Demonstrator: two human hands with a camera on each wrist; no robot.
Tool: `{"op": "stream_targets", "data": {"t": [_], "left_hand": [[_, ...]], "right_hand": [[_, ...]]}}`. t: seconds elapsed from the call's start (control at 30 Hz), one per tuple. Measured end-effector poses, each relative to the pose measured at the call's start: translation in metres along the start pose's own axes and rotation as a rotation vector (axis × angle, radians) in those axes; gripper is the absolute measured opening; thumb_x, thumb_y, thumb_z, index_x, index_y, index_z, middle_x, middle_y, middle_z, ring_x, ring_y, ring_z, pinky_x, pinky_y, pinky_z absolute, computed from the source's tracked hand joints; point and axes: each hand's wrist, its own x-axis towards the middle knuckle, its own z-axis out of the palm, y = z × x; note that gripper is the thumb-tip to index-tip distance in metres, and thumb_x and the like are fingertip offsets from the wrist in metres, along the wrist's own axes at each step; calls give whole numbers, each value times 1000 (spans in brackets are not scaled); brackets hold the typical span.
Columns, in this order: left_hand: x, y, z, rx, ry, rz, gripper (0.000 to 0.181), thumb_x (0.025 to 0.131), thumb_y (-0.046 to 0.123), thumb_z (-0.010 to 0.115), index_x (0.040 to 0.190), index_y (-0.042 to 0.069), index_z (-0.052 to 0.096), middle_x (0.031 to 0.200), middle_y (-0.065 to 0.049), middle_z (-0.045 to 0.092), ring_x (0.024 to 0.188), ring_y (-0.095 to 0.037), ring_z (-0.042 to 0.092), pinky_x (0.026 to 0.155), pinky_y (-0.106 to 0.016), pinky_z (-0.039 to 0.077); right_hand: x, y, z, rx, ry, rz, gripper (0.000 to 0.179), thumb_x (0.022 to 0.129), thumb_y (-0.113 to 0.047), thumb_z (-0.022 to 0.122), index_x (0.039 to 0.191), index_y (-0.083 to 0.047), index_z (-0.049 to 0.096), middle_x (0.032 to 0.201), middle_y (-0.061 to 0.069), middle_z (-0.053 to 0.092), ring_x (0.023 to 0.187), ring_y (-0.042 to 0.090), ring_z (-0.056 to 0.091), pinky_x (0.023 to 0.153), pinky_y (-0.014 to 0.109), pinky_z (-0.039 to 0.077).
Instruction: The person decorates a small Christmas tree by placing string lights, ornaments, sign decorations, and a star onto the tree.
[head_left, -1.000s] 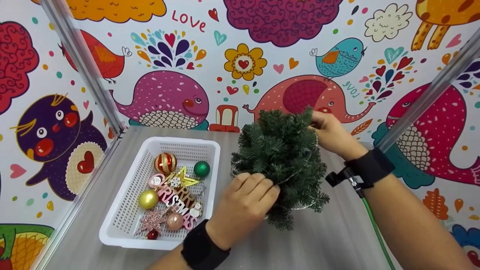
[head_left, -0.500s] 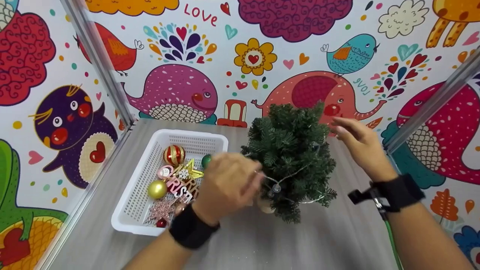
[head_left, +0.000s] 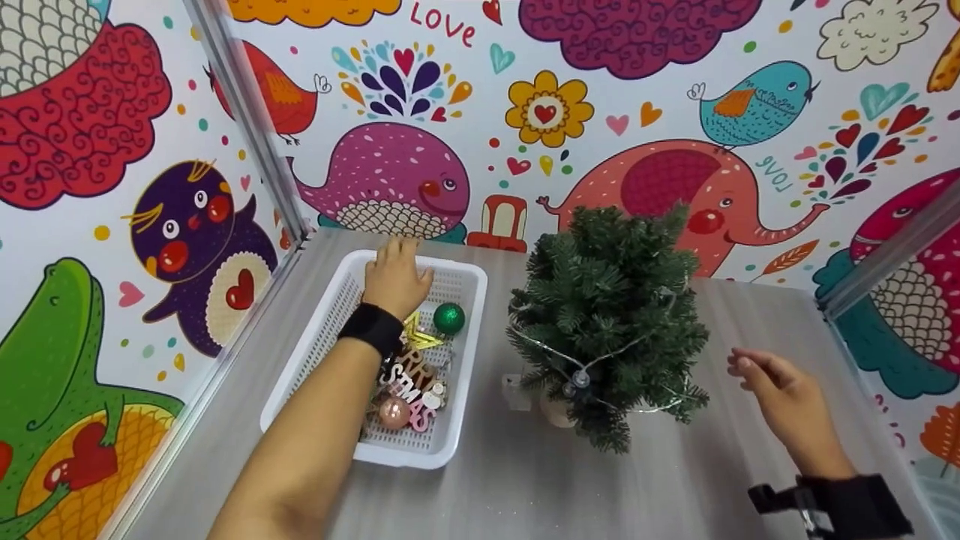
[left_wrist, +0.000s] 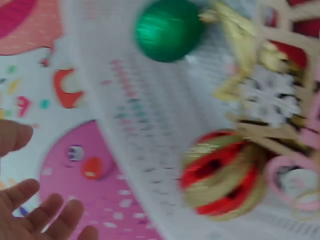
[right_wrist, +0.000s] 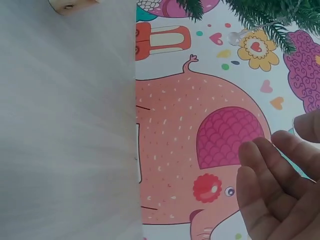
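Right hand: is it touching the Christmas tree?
No, the head view shows the right hand apart from the Christmas tree, with tabletop visible between them.

in the head view, the red word "love" [head_left: 443,25] is printed at a slant at twelve o'clock on the cartoon-patterned wall [head_left: 637,91]. between two and three o'clock, beside the printed elephant [head_left: 600,176], small teal lettering [head_left: 775,175] is seen, tilted and too unclear to be read surely. at seven o'clock, in the white basket [head_left: 471,360], "rr" in brown and "stmas" in white and pink are read on a cut-out letter sign [head_left: 405,386]; its beginning is hidden.
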Motion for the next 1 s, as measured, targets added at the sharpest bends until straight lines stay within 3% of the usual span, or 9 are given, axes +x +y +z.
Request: {"op": "stream_targets", "data": {"t": [0.2,0.4,0.57,0.77,0.87,1.0], "left_hand": [[1,-17,40,75,-147,-74,73,92,41,75,147,1,49,143,-26,51,126,-47,55,95,-65,52],[-2,-33,58,184,-108,-87,82,89,45,80,146,-1,45,142,-27,50,121,-47,57,96,-64,52],[-7,-52,67,232,-113,-132,76,90,39,79,143,-4,46,139,-28,52,124,-46,53,98,-62,50],[-8,-68,68,122,-96,-153,55,90,21,78,131,-7,53,130,-31,53,116,-51,51,90,-62,53],[-7,-73,69,90,-105,-154,57,90,17,77,134,-8,51,132,-33,51,116,-52,48,94,-61,50],[-7,-76,72,84,-111,-132,59,89,14,76,135,-12,50,134,-36,51,117,-54,49,102,-60,43]], "right_hand": [[-24,8,-1,-52,14,36,45,109,-38,51,132,-3,66,111,-19,71,96,-14,64,80,6,51],[-41,12,12,5,45,89,44,108,-38,52,132,-3,66,111,-17,73,97,-10,66,81,9,53],[-54,18,25,53,93,156,45,109,-38,52,132,-2,65,106,-19,73,95,-6,67,80,12,55],[-53,27,47,162,134,153,39,109,-29,54,128,3,67,101,-11,76,92,-2,70,80,16,57],[-50,32,61,201,126,156,32,108,-20,57,123,6,68,95,-12,76,87,-1,70,78,19,58],[-48,37,74,150,84,215,25,106,-14,59,119,5,68,95,-5,75,88,2,67,77,19,56]]}}
